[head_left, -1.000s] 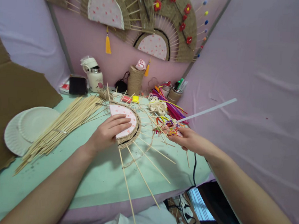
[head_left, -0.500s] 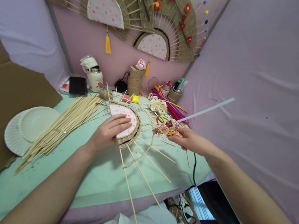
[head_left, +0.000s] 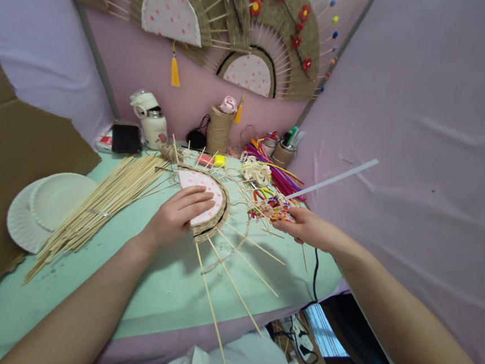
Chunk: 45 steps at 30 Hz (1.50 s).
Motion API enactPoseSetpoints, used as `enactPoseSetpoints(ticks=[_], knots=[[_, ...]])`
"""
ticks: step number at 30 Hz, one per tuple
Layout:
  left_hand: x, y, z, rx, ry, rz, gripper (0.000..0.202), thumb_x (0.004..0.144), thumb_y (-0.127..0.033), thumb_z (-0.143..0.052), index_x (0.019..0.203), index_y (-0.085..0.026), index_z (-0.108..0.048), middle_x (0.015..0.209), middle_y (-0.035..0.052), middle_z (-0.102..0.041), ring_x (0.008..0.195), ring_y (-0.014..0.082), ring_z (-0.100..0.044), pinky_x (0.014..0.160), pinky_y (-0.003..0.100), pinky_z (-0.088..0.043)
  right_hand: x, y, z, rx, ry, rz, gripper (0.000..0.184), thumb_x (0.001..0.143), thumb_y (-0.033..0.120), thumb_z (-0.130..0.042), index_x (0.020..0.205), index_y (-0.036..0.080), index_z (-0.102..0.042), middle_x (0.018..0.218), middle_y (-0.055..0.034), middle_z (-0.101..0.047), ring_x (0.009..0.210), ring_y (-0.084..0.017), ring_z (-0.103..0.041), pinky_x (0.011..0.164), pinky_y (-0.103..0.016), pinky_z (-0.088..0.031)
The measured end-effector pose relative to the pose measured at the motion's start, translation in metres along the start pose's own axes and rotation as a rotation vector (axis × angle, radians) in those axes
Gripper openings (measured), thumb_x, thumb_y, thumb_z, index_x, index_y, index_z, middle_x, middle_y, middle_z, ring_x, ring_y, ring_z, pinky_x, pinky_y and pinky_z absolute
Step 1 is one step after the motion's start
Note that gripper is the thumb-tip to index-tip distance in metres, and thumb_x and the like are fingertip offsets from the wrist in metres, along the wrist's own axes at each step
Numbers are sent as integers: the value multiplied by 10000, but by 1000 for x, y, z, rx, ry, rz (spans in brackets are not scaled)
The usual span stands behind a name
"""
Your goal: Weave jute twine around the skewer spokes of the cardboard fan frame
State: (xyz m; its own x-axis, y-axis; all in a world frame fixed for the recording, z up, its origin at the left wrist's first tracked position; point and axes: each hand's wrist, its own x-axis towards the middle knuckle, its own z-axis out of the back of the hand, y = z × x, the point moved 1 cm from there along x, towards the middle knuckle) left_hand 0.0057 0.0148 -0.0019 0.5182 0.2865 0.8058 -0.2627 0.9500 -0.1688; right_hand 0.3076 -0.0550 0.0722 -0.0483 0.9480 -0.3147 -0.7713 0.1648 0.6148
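My left hand grips the straight side of a half-round fan, fingers laid over its pink-dotted white face and thumb hidden. Twine and a black line border the fan's curved edge, and thin bamboo sticks spread out from it. A loop of twine crosses several of these sticks. To the right, my right hand is closed around a flower-patterned hot glue gun. A long whitish glue stick juts from its back, up and right. The gun's nozzle is hard to make out among the sticks.
A bundle of bamboo sticks lies left, beside paper plates and cardboard. Behind stand a bottle, a twine spool and pen holders. A black cable hangs over the table's right edge.
The fan and its lower sticks have shifted very slightly to the right under my left hand. My right hand and the glue gun have barely moved.
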Motion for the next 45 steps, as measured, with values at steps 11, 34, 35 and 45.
enactPoseSetpoints(ticks=[11, 34, 35, 45], knots=[[1, -1, 0, -6, -4, -8, 353, 856, -141, -571, 1200, -209, -610, 1163, 126, -672, 1193, 260, -547, 970, 491, -484, -1, 1, 0, -19, -7, -8, 376, 741, 562, -586, 739, 192, -524, 560, 52, -408, 479, -95, -430, 437, -226, -351], [0, 0, -1, -11, 6, 10, 357, 858, -145, -567, 1206, -217, -607, 1165, 123, -673, 1191, 260, -549, 967, 490, -485, -2, -2, 2, 22, -1, -14, 342, 751, 529, -593, 771, 193, -531, 573, 56, -391, 468, -83, -385, 414, -216, -349], [-1, 0, -1, -9, 5, 10, 358, 858, -144, -567, 1207, -214, -607, 1165, 124, -672, 1192, 260, -548, 968, 489, -484, -2, -2, 2, 23, 2, -13, 340, 751, 527, -593, 768, 193, -531, 575, 56, -391, 469, -83, -386, 414, -214, -349], [0, -1, -2, -26, 7, 21, 355, 858, -149, -575, 1205, -215, -611, 1171, 120, -670, 1198, 256, -542, 982, 480, -473, -2, 0, 1, 29, 6, -5, 326, 754, 510, -596, 752, 192, -522, 570, 52, -394, 480, -86, -394, 416, -211, -362]])
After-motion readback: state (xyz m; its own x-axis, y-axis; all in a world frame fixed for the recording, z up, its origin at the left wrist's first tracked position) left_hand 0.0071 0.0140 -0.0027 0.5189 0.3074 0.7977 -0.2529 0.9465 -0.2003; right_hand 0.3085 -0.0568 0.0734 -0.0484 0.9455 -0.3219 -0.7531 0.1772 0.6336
